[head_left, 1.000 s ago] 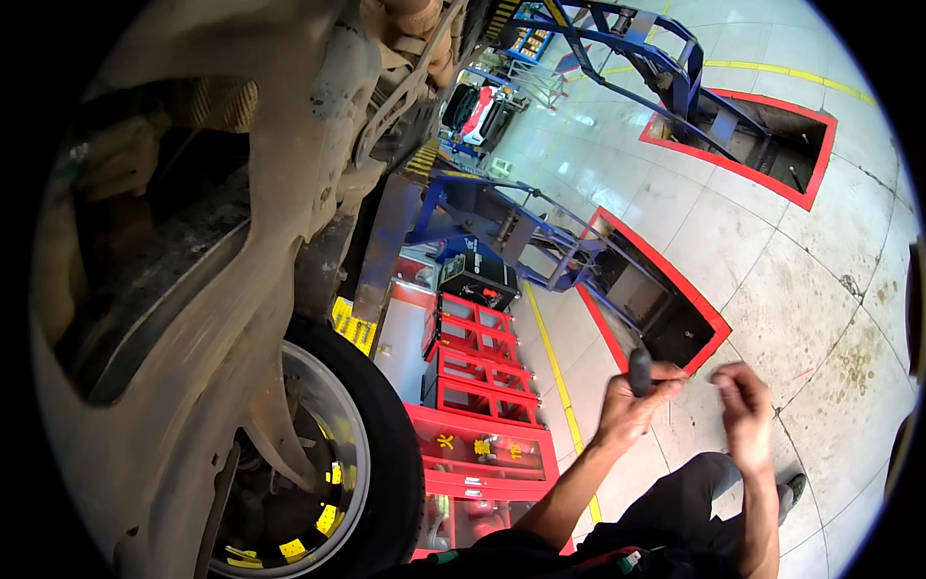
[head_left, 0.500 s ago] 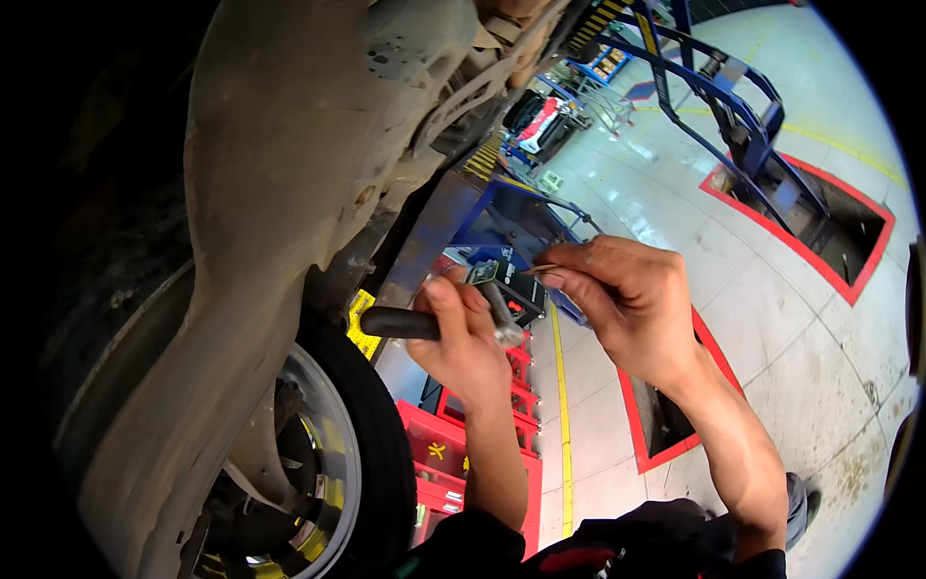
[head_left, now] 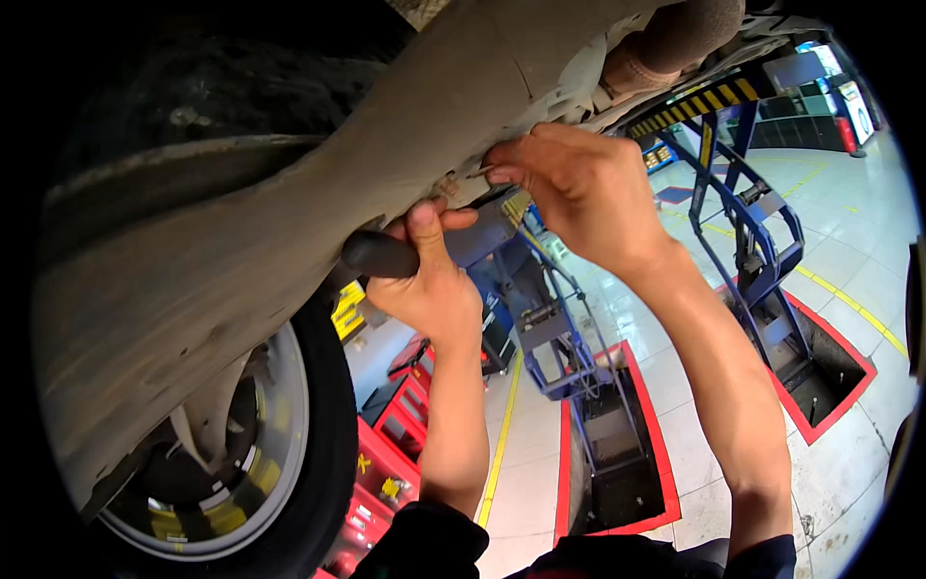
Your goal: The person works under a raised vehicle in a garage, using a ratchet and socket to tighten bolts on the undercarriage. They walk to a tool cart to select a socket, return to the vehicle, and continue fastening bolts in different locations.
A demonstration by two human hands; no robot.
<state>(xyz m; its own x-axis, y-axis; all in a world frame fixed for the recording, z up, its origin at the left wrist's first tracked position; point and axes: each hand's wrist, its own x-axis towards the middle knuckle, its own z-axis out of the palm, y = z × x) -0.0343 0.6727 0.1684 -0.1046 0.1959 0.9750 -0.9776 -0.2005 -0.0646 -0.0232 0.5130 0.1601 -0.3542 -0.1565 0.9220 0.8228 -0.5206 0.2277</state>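
Observation:
A hammer [head_left: 381, 254] is gripped in my left hand [head_left: 434, 297]; only its black handle end shows now, and its head is hidden behind the fingers. My thumb and fingertips point up close under a large brown-grey underbody beam [head_left: 280, 217] of a raised car. Just to the right, my right hand [head_left: 590, 198] pinches a small thin metal piece [head_left: 476, 173] between thumb and forefinger. Its tip is beside a rusty bolt-like spot [head_left: 446, 185] on the beam's edge; whether they touch I cannot tell.
A wheel [head_left: 299, 454] hangs at the lower left. Blue scissor lift legs [head_left: 555, 338] stand in a red-edged floor pit [head_left: 669, 487], with another lift [head_left: 772, 232] to the right. Red tool cabinets [head_left: 371, 463] stand beyond the wheel. A rusty exhaust part [head_left: 666, 48] is overhead.
Both hands have risen from open space to the beam's underside, carrying the hammer and the thin metal piece. The view has swung, so the beam now slants across the top.

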